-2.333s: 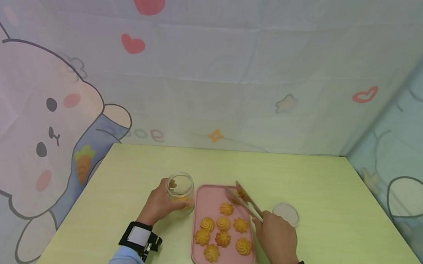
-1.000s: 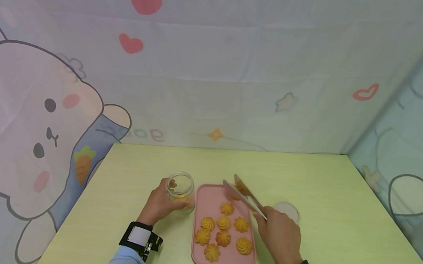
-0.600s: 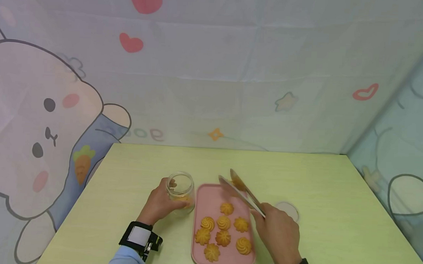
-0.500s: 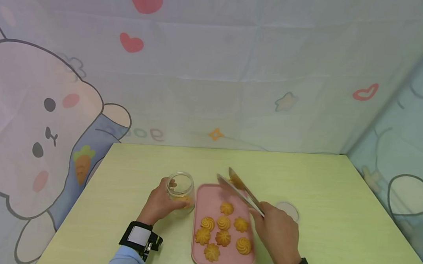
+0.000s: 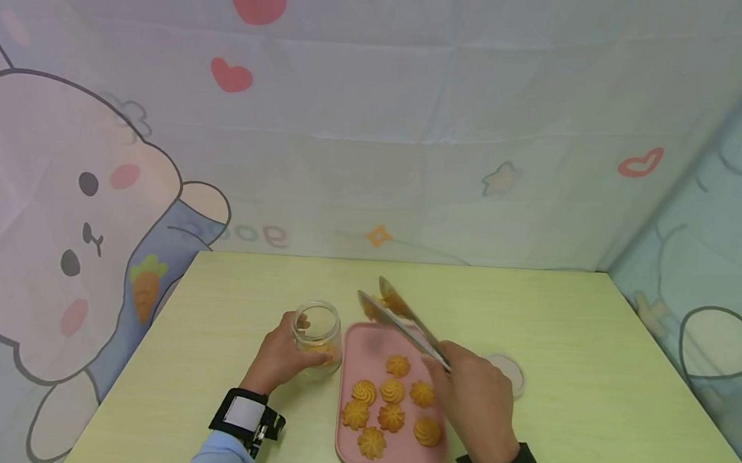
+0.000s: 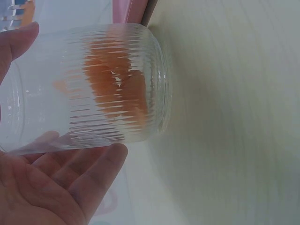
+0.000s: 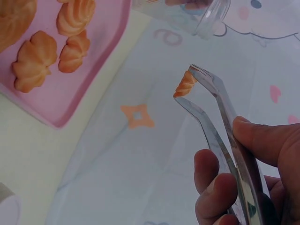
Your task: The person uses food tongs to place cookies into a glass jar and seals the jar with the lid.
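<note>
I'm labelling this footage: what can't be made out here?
Head view: part of the round white lid, hidden by the right hand.
Left wrist view: how many golden cookies the clear ribbed glass jar holds, blurred by ridges.
Right wrist view: much of the pink rectangular tray, cut off by edges.

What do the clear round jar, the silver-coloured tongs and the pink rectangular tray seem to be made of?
Clear round jar: likely glossy, ribbed glass, being see-through with bright highlights; clear plastic is possible.
Silver-coloured tongs: probably polished metal, from the shiny reflections.
Pink rectangular tray: perhaps plastic, with a smooth finish and even colour; coated metal is possible.
</note>
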Demonstrator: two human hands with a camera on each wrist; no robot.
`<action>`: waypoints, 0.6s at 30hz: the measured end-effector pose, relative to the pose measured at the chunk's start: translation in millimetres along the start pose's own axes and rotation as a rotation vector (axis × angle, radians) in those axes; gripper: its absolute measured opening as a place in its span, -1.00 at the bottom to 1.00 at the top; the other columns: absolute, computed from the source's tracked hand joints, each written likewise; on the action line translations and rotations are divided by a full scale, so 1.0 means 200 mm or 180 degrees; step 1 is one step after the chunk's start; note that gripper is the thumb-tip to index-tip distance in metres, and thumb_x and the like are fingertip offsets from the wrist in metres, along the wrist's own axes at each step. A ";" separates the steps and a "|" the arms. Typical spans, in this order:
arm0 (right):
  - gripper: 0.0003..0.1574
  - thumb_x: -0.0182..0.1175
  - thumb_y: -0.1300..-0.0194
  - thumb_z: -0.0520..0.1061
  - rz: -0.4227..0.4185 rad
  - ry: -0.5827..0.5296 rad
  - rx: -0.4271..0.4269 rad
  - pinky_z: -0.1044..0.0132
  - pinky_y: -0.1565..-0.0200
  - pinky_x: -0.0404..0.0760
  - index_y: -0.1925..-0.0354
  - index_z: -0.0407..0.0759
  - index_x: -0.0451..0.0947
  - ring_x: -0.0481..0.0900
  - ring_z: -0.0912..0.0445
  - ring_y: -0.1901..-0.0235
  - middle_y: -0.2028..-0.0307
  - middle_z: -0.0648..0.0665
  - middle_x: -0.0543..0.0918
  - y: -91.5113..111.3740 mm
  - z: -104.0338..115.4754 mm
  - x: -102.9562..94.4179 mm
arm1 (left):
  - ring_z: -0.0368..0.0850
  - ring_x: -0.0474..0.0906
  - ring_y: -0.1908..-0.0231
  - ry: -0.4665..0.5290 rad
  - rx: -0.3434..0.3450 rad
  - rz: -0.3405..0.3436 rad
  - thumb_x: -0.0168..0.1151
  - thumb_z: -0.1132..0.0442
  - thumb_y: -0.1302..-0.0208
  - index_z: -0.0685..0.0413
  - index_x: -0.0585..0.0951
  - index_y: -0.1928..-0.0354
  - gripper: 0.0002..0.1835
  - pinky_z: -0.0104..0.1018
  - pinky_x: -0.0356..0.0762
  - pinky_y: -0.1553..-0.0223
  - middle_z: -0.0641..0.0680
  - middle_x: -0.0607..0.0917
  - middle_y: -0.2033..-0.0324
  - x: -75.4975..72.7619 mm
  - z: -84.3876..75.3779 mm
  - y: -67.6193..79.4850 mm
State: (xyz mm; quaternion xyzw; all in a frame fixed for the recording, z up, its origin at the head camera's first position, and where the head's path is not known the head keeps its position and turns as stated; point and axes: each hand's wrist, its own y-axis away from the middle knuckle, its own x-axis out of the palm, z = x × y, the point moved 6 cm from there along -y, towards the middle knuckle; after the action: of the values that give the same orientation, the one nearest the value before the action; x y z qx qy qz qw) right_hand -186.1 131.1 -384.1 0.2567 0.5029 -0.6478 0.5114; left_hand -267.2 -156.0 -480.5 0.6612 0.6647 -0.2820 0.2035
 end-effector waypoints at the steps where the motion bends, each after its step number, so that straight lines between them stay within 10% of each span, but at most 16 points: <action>1: -0.73 0.33 -0.15 0.05 0.0029 -0.0001 -0.0005 0.33 0.72 0.24 0.28 -0.10 0.63 0.36 0.17 0.70 0.60 0.00 0.58 0.00 0.01 0.00 | 0.07 0.50 0.04 -0.0007 -0.0010 0.0003 0.54 -0.13 0.26 0.21 0.31 -0.18 -0.02 -0.04 0.46 0.12 0.21 0.58 -0.03 0.00 0.00 0.00; 8: -0.54 0.33 -0.13 0.15 0.0028 0.0027 -0.0120 0.35 0.77 0.16 0.07 -0.05 0.67 0.27 0.19 0.79 0.64 -0.01 0.57 -0.02 0.11 0.00 | 0.08 0.50 0.04 -0.0013 -0.0020 0.0031 0.53 -0.15 0.25 0.22 0.30 -0.20 0.00 -0.04 0.47 0.13 0.23 0.57 -0.04 0.00 0.00 0.00; 18: -0.65 0.41 -0.04 0.12 -0.0307 0.0076 -0.0590 0.42 0.80 0.10 0.30 -0.08 0.65 0.19 0.25 0.82 0.71 0.07 0.49 -0.02 0.22 -0.01 | 0.07 0.50 0.04 0.0023 -0.0048 0.0066 0.53 -0.16 0.25 0.19 0.29 -0.21 0.00 -0.04 0.48 0.12 0.25 0.56 -0.05 0.00 -0.02 0.01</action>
State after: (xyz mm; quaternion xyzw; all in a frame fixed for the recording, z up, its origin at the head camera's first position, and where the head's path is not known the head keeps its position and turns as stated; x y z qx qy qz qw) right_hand -181.7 91.0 -364.9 0.1915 0.5785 -0.6192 0.4951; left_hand -264.4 -153.4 -477.1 0.6676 0.6606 -0.2725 0.2090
